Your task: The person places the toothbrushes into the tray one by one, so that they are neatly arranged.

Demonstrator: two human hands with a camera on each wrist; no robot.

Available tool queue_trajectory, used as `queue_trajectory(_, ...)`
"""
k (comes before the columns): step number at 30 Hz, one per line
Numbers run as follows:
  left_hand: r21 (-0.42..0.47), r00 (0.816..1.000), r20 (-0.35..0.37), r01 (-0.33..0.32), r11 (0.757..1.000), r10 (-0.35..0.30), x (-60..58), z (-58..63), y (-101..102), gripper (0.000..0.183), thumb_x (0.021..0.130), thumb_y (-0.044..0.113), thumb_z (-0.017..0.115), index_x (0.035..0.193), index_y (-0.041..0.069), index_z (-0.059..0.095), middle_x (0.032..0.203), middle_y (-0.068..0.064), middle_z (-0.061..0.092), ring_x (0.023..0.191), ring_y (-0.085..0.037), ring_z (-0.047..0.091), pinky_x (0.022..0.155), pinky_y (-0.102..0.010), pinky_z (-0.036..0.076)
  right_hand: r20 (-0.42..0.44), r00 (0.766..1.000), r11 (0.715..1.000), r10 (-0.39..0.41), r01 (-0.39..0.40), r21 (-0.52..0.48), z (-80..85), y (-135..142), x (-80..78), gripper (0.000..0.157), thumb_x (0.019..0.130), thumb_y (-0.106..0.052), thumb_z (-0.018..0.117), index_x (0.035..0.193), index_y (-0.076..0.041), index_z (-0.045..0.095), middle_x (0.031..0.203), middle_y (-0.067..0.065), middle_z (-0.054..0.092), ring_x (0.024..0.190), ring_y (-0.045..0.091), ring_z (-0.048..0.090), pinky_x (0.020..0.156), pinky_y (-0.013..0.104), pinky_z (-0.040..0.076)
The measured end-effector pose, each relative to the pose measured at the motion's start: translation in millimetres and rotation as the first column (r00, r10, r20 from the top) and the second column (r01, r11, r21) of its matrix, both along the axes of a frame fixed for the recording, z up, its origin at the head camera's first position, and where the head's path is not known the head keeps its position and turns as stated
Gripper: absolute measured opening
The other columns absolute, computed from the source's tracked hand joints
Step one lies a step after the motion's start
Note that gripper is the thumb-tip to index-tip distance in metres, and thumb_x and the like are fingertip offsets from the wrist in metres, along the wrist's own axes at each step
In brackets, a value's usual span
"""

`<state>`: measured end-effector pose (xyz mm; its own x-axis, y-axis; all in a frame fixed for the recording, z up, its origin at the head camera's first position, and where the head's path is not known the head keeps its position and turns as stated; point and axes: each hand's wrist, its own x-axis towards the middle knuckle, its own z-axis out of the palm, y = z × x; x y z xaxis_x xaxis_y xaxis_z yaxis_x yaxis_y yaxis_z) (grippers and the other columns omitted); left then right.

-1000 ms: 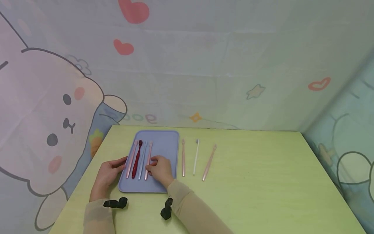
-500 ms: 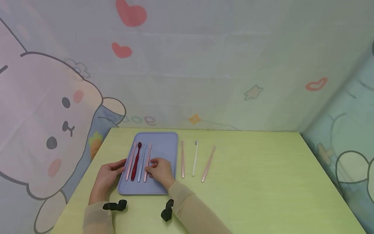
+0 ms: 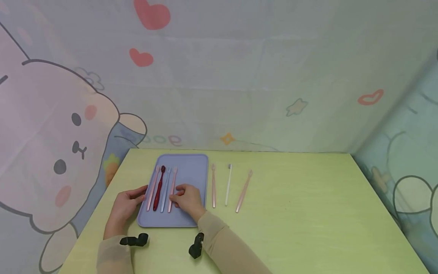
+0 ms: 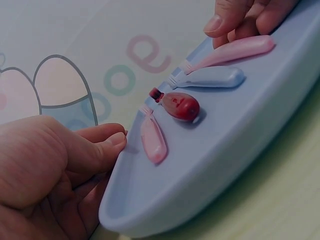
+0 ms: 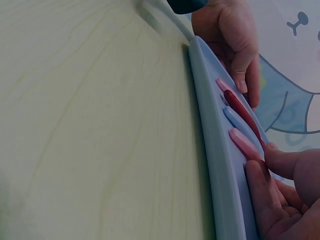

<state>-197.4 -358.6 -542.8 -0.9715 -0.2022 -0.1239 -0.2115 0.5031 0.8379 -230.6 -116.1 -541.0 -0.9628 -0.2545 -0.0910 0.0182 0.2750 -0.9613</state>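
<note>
A lavender tray lies on the table's left part. Across it lie, from left to right, a pink toothbrush, a dark red toothbrush, a light blue toothbrush and another pink toothbrush, heads toward the back. My right hand reaches over the tray and pinches the right-hand pink toothbrush by its handle between thumb and fingers. At the tray's left rim, my left hand grips the edge, its thumb on the rim beside the leftmost pink toothbrush.
Right of the tray, a pink toothbrush, a white toothbrush and a slanted pink toothbrush lie spaced apart on the yellow-green table. A printed cloth backdrop rises behind the table.
The head view has shifted slightly. Both hands keep their places, and the toothbrushes lie as before.
</note>
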Motion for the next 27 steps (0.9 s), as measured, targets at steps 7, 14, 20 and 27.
queue_trajectory(7,-0.001,1.0,-0.008,0.01,1.0,-0.01,-0.9,1.2,1,0.044,0.105,0.008,0.068,0.147,-0.001,0.061,0.143,-0.025,0.062,0.148,-0.047,0.045,0.122,-0.059,0.033,0.022,1.0,1.0,0.011,-0.011,-0.004,-0.6,3,-0.8,0.04,0.094,-0.01,0.084,0.129,0.004,0.071,0.083,-0.005,0.07,0.062,0.008,0.07,0.061,0.021,0.06)
queue_trajectory(14,-0.001,1.0,0.009,0.0,1.0,0.0,-1.5,-1.9,2,0.044,0.105,0.009,0.067,0.148,0.0,0.061,0.145,-0.025,0.062,0.149,-0.046,0.043,0.123,-0.059,0.032,0.068,0.998,0.999,0.007,-0.004,-0.042,0.6,7,0.7,0.039,0.094,-0.011,0.084,0.129,0.003,0.072,0.086,-0.003,0.071,0.066,0.01,0.072,0.064,0.023,0.061)
queue_trajectory(20,-0.02,1.0,0.012,0.005,1.0,-0.005,-0.7,-2.5,0,0.045,0.105,0.011,0.068,0.148,0.001,0.061,0.145,-0.025,0.062,0.149,-0.046,0.043,0.123,-0.06,0.032,0.135,0.99,0.994,0.033,-0.018,-0.106,7.1,10,1.7,0.041,0.096,-0.013,0.083,0.131,0.003,0.071,0.095,0.001,0.075,0.074,0.015,0.075,0.07,0.027,0.063)
queue_trajectory(27,-0.007,1.0,0.015,0.004,1.0,-0.004,-0.1,-0.6,0,0.045,0.105,0.01,0.068,0.149,0.0,0.06,0.147,-0.026,0.06,0.149,-0.047,0.042,0.123,-0.06,0.032,0.191,0.978,0.986,0.085,-0.055,-0.157,16.5,14,3.9,0.044,0.095,-0.009,0.082,0.135,0.003,0.069,0.098,0.003,0.074,0.08,0.02,0.075,0.075,0.031,0.064)
